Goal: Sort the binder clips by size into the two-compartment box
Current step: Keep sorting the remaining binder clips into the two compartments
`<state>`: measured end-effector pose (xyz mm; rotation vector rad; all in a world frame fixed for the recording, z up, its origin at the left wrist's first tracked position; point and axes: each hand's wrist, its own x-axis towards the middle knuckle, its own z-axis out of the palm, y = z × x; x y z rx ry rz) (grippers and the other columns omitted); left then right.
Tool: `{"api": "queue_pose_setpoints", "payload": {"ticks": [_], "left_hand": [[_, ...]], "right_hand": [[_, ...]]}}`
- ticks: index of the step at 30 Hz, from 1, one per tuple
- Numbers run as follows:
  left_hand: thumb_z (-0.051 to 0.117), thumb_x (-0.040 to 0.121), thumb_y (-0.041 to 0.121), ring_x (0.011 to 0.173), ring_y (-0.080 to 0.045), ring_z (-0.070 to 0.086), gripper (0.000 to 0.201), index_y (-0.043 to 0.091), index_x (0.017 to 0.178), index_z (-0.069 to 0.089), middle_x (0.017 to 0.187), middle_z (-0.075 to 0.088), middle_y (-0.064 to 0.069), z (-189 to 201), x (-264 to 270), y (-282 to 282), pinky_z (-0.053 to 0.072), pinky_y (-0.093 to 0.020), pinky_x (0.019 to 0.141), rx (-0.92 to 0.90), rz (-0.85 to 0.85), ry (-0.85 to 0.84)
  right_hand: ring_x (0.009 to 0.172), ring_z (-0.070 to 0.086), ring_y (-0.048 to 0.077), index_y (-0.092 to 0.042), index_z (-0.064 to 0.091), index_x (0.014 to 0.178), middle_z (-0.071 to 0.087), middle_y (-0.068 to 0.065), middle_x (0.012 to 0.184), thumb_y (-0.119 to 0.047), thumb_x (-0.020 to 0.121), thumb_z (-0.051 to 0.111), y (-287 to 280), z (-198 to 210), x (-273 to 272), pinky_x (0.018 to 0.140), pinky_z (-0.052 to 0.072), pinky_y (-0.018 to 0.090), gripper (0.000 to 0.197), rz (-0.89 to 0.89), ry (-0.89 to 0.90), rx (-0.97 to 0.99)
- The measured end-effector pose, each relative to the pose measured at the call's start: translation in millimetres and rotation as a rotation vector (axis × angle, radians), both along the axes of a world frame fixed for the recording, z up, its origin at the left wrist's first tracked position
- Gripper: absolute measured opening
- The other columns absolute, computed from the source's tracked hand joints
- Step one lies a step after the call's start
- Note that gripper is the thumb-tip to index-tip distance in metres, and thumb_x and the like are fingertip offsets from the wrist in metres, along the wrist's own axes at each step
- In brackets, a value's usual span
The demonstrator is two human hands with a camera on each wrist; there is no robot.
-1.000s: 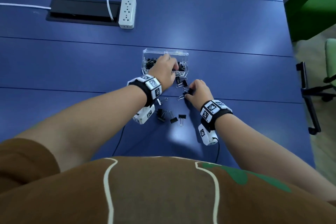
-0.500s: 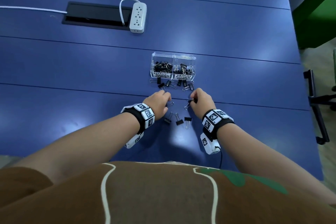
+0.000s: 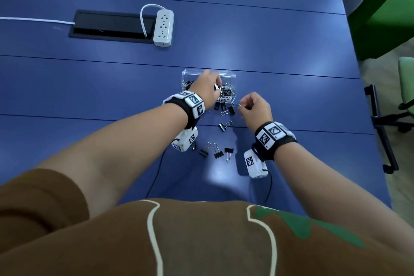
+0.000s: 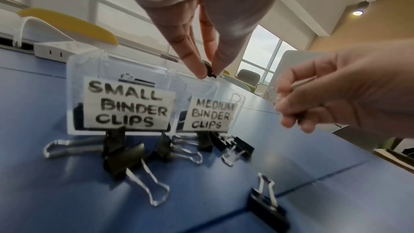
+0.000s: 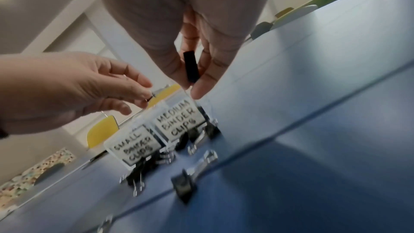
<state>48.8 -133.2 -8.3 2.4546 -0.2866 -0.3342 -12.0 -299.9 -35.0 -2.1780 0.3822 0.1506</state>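
Note:
A clear two-compartment box (image 3: pixel 230 75) stands mid-table, labelled SMALL BINDER CLIPS (image 4: pixel 127 108) on the left and MEDIUM BINDER CLIPS (image 4: pixel 210 116) on the right; both compartments hold black clips. My left hand (image 3: pixel 216 87) hovers over the box top and pinches a small black clip (image 4: pixel 209 72) near the divider. My right hand (image 3: pixel 240 107), just right of the box front, pinches a black binder clip (image 5: pixel 190 67) with its wire handle showing. Several loose clips lie at the box front (image 3: pixel 229 111) and nearer me (image 3: pixel 217 152).
A white power strip (image 3: pixel 163 28) and a black cable slot (image 3: pixel 112 27) sit at the back left. The blue table's right edge runs close by, with a black chair base (image 3: pixel 380 127) beyond it. Wrist-camera cables trail toward my body.
My left hand rose from the loose clips on the table to above the box, carrying a clip. My right hand lifted off the table with its clip, toward the box.

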Motion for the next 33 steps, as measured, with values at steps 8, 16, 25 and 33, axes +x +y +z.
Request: {"api": "queue_pose_setpoints", "payload": {"ticks": [8, 16, 25, 33], "left_hand": [[0.055, 0.086, 0.006, 0.088, -0.024, 0.057, 0.015, 0.01, 0.098, 0.061, 0.108, 0.054, -0.01, -5, -8, 16, 0.043, -0.028, 0.078, 0.045, -0.036, -0.01], [0.054, 0.085, 0.008, 0.081, -0.023, 0.054, 0.012, 0.012, 0.094, 0.062, 0.091, 0.046, 0.002, -27, -60, 65, 0.051, -0.036, 0.081, 0.141, -0.135, 0.163], [0.064, 0.08, 0.02, 0.101, -0.023, 0.056, 0.033, 0.017, 0.113, 0.06, 0.114, 0.052, -0.005, -46, -106, 83, 0.05, -0.038, 0.085, 0.195, -0.275, 0.218], [0.057, 0.086, 0.013, 0.081, -0.036, 0.058, 0.028, 0.006, 0.113, 0.055, 0.117, 0.044, -0.011, -49, -115, 77, 0.052, -0.043, 0.076, 0.264, -0.333, 0.152]], "right_hand": [[0.07, 0.051, 0.012, -0.013, 0.061, 0.089, 0.058, -0.004, 0.08, -0.01, 0.086, 0.056, 18, 29, 54, 0.062, 0.04, 0.012, 0.006, 0.097, -0.121, -0.084], [0.086, 0.054, 0.016, -0.009, 0.06, 0.103, 0.061, 0.005, 0.104, -0.013, 0.09, 0.049, 32, 29, 56, 0.081, 0.043, 0.023, 0.017, 0.245, -0.112, -0.196], [0.122, 0.042, 0.026, -0.013, 0.057, 0.122, 0.05, 0.006, 0.129, -0.002, 0.082, 0.051, 34, -11, -16, 0.103, 0.04, 0.039, 0.042, 0.74, 0.175, -0.444], [0.119, 0.045, 0.028, -0.008, 0.055, 0.119, 0.053, 0.01, 0.121, -0.015, 0.086, 0.059, 23, -19, -39, 0.101, 0.039, 0.035, 0.034, 0.644, 0.147, -0.405]]}}
